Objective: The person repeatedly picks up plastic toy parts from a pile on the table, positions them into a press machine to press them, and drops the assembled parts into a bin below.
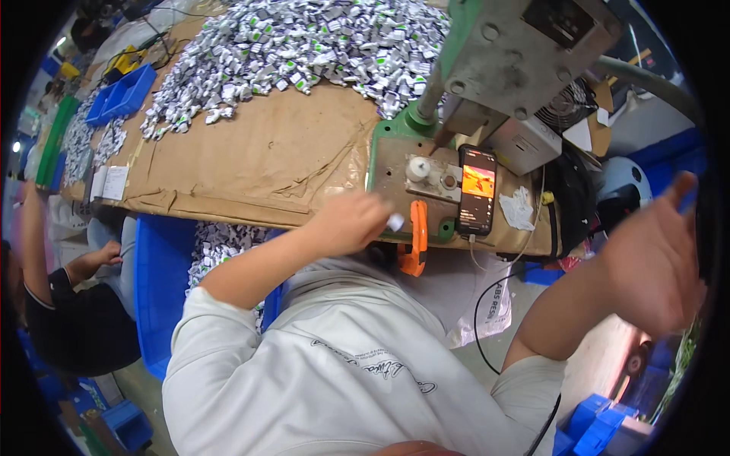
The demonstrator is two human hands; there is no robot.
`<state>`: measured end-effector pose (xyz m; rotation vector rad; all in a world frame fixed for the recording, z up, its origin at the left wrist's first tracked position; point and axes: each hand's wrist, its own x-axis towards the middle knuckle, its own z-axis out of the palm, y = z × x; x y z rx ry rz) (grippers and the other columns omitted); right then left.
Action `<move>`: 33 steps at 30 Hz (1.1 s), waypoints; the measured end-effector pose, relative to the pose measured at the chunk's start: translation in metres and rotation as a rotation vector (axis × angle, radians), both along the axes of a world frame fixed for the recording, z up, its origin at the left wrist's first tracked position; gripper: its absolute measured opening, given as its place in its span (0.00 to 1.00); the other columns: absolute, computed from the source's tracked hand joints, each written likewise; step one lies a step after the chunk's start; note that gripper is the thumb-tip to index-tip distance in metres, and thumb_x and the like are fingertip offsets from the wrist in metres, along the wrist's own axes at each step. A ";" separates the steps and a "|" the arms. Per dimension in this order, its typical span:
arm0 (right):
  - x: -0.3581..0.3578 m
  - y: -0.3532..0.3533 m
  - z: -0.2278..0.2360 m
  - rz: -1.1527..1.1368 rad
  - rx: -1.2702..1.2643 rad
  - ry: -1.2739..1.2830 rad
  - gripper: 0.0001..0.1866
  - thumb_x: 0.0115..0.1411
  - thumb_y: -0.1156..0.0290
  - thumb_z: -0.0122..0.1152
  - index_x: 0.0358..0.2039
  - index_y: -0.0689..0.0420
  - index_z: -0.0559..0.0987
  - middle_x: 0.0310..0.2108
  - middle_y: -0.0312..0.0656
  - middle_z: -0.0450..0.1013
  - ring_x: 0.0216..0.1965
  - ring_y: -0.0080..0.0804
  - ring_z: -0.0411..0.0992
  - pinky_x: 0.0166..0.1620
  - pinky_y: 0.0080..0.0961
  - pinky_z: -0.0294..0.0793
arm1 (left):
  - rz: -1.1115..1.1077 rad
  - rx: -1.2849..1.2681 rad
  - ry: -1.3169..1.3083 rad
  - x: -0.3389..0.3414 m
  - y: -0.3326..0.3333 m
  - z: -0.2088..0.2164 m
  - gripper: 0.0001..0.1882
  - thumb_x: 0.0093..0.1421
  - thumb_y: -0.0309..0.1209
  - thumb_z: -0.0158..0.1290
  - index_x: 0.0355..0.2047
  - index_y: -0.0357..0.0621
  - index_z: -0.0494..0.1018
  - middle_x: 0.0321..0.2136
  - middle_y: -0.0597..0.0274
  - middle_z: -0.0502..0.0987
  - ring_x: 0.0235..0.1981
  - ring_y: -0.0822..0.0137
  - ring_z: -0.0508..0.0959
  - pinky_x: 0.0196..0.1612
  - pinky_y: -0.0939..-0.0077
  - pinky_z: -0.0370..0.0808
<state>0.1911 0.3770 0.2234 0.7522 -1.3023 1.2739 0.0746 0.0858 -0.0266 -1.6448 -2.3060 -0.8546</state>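
Observation:
My left hand [351,223] is closed at the table's front edge, left of the orange clamp-shaped piece [416,237]. A small white plastic part [395,221] sticks out from its fingertips, slightly blurred. Raised far out to the right, away from the table, my right hand [655,262] is smeared by motion; one finger stretches upward and I see nothing held. A green press [391,144] stands on the table ahead. On its base plate a white round part [417,169] sits in a metal fixture [437,182], below the press's pointed tip.
A large heap of small white parts [304,49] covers the back of the cardboard-topped table [251,152]. A lit phone [477,190] with a cable lies beside the press. A blue bin [163,296] with more parts stands below the left edge. A co-worker [84,304] sits at left.

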 end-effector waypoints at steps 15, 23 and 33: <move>-0.029 0.072 -0.290 -0.768 -0.222 -0.921 0.13 0.70 0.69 0.47 0.44 0.64 0.77 0.41 0.40 0.74 0.44 0.27 0.71 0.51 0.22 0.68 | 0.342 0.080 0.120 0.009 -0.193 -0.030 0.15 0.49 0.28 0.62 0.38 0.39 0.75 0.33 0.51 0.75 0.32 0.49 0.76 0.34 0.62 0.74; -0.028 0.070 -0.289 -0.822 -0.186 -0.979 0.12 0.70 0.68 0.48 0.42 0.63 0.77 0.39 0.40 0.74 0.43 0.27 0.71 0.49 0.23 0.68 | 0.926 -0.066 -0.247 -0.209 -0.044 -0.002 0.27 0.59 0.50 0.56 0.46 0.37 0.74 0.40 0.46 0.79 0.40 0.47 0.80 0.42 0.56 0.76; -0.030 0.071 -0.292 -0.813 -0.198 -0.972 0.12 0.69 0.69 0.49 0.41 0.63 0.77 0.37 0.40 0.75 0.41 0.27 0.71 0.48 0.23 0.68 | 1.002 -0.224 -0.142 -0.217 -0.028 -0.026 0.22 0.58 0.46 0.58 0.42 0.41 0.77 0.34 0.48 0.81 0.34 0.51 0.81 0.41 0.59 0.79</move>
